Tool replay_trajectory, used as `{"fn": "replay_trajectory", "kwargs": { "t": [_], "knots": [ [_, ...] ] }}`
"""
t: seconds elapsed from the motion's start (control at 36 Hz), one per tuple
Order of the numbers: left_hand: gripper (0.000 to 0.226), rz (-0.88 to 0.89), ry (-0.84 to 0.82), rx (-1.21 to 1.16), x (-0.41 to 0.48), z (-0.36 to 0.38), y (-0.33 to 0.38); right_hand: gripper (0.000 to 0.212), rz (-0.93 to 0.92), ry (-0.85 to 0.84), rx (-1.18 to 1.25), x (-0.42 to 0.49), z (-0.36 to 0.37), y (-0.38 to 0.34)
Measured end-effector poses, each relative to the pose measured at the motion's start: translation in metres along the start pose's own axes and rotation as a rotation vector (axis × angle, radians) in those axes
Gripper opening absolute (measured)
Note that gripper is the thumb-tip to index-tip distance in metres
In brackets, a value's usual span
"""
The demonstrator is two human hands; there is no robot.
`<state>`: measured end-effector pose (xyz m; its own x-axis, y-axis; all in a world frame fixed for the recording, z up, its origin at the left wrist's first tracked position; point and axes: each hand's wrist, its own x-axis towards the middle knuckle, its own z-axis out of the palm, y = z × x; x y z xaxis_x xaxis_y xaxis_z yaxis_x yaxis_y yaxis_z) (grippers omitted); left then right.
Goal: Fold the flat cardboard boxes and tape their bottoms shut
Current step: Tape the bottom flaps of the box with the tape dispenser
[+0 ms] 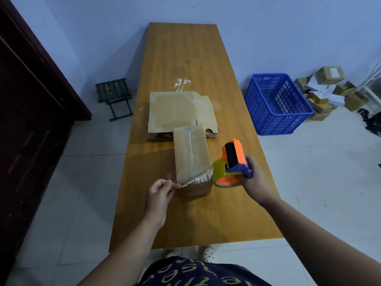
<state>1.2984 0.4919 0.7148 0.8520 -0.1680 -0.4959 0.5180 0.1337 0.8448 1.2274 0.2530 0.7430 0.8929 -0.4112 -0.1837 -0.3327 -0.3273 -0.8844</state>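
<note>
A small folded cardboard box (190,153) stands on the wooden table (185,58), its closed flaps facing up with a seam down the middle. My right hand (257,180) grips an orange and blue tape dispenser (233,162) just right of the box. A strip of clear tape (195,178) stretches from the dispenser across the box's near end. My left hand (159,195) pinches the free end of that tape at the box's near left corner. Behind the box lies a stack of flat cardboard boxes (175,110).
A blue plastic crate (276,104) stands on the floor right of the table, with a pile of small parcels (329,89) beyond it. A dark folding stool (114,96) sits left of the table. A dark wooden cabinet (31,100) fills the left side.
</note>
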Motion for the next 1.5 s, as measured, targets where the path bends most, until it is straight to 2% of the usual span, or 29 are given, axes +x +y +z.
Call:
{"fn": "replay_trajectory", "kwargs": {
  "t": [0.25, 0.44, 0.69, 1.03, 1.31, 1.5],
  "knots": [
    [0.020, 0.017, -0.039, 0.036, 0.001, -0.004, -0.003, 0.035, -0.028, -0.004, -0.038, 0.004, -0.001, -0.008],
    [0.019, 0.011, -0.027, 0.063, 0.004, -0.003, -0.003, 0.037, -0.028, -0.007, -0.126, 0.006, -0.005, -0.009],
    [0.020, 0.037, -0.003, 0.188, 0.001, 0.005, 0.002, 0.038, -0.059, 0.047, -0.057, 0.001, -0.006, -0.019],
    [0.022, -0.027, 0.045, 0.133, 0.003, 0.001, 0.000, 0.035, -0.082, -0.034, -0.057, 0.003, 0.000, -0.022],
    [0.025, -0.012, 0.066, 0.194, 0.006, -0.002, -0.003, 0.040, -0.177, -0.007, -0.257, 0.006, -0.001, -0.014],
    [0.021, -0.026, 0.071, 0.264, 0.007, -0.001, -0.001, 0.042, -0.158, 0.007, -0.244, 0.002, -0.001, -0.015]
  ]
}}
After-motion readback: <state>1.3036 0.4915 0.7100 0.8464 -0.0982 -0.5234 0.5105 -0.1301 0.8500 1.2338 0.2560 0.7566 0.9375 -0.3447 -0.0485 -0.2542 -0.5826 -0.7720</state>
